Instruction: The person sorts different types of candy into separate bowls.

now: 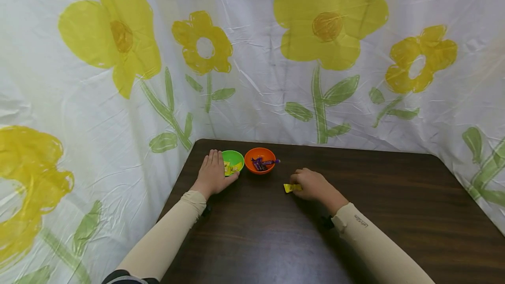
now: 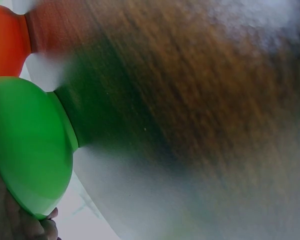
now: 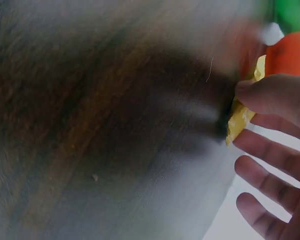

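Note:
My right hand (image 1: 311,184) pinches a yellow wrapped candy (image 1: 289,188) between thumb and fingers, just above or on the table right of the bowls. In the right wrist view, the thumb lies across the yellow wrapper (image 3: 239,120) while the other fingers spread behind it. On the far left, my left hand (image 1: 213,174) rests against a green bowl (image 1: 238,156), its fingers straight and the thumb along the near side. Yellow wrapped candies (image 1: 232,168) lie inside that bowl. Beside it stands an orange bowl (image 1: 252,152) with several purple-wrapped candies (image 1: 258,163), one poking over the rim.
Both bowls stand near the back left corner of the dark wood table (image 1: 375,187). A white curtain (image 1: 252,113) with yellow flowers hangs behind and along the left side of the table.

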A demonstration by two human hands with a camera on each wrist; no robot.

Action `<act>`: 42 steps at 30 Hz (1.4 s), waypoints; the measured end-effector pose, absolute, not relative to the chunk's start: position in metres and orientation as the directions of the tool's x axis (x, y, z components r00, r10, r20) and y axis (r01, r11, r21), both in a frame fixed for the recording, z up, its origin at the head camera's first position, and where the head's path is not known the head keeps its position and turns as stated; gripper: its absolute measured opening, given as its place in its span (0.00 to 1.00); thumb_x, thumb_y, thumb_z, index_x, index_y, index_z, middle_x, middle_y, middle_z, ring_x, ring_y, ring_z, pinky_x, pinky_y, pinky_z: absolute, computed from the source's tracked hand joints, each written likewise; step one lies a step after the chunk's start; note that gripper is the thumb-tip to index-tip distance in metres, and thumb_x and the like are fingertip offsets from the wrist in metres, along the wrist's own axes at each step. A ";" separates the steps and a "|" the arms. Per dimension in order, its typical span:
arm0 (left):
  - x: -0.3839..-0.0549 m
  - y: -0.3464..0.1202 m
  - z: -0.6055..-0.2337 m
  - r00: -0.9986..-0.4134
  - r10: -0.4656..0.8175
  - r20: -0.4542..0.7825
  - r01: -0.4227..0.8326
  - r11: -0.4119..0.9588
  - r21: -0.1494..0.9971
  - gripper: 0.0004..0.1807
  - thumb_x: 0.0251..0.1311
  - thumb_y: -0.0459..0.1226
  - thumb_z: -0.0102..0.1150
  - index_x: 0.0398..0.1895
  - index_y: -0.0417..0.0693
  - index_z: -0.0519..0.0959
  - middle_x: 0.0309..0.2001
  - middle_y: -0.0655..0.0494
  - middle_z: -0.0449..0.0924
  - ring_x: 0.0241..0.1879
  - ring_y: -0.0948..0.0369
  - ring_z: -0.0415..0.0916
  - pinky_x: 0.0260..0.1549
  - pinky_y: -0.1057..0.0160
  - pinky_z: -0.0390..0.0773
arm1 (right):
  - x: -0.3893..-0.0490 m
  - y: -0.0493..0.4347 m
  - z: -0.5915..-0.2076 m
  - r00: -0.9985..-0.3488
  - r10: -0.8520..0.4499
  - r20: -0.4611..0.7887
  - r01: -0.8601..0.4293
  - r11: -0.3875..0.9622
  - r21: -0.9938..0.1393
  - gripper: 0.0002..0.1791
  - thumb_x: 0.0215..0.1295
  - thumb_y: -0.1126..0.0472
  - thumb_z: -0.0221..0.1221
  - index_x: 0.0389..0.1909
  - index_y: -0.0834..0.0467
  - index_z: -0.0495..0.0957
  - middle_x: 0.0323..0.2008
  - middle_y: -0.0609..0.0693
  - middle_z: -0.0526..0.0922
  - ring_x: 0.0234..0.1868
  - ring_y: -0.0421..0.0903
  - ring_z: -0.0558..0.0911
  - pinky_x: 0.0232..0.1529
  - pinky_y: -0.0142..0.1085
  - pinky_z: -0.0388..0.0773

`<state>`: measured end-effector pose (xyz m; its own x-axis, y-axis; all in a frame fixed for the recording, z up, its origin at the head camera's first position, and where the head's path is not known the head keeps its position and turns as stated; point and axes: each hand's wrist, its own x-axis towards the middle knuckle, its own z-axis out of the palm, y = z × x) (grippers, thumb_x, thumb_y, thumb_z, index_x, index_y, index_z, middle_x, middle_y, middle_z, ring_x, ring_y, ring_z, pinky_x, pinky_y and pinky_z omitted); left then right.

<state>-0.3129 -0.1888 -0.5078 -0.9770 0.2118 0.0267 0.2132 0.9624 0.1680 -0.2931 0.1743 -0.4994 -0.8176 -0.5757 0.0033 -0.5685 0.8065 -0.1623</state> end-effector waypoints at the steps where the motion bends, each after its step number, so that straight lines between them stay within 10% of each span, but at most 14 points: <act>1: -0.313 -0.189 -0.508 -0.977 0.212 0.027 0.214 0.963 0.167 0.62 0.70 0.70 0.46 0.83 0.26 0.46 0.84 0.27 0.46 0.85 0.36 0.43 0.84 0.40 0.46 | -0.293 0.174 -0.500 -0.817 -0.576 0.006 -0.569 0.805 -0.165 0.09 0.63 0.60 0.73 0.44 0.53 0.88 0.43 0.49 0.86 0.41 0.47 0.80 0.40 0.45 0.83; 42: -0.314 -0.188 -0.510 -0.976 0.211 0.059 0.217 0.963 0.160 0.60 0.70 0.69 0.45 0.83 0.26 0.49 0.83 0.27 0.50 0.84 0.35 0.45 0.83 0.40 0.48 | -0.279 0.146 -0.477 -0.790 -0.582 0.193 -0.613 0.750 -0.248 0.10 0.66 0.52 0.73 0.45 0.50 0.88 0.39 0.44 0.84 0.32 0.36 0.77 0.33 0.33 0.79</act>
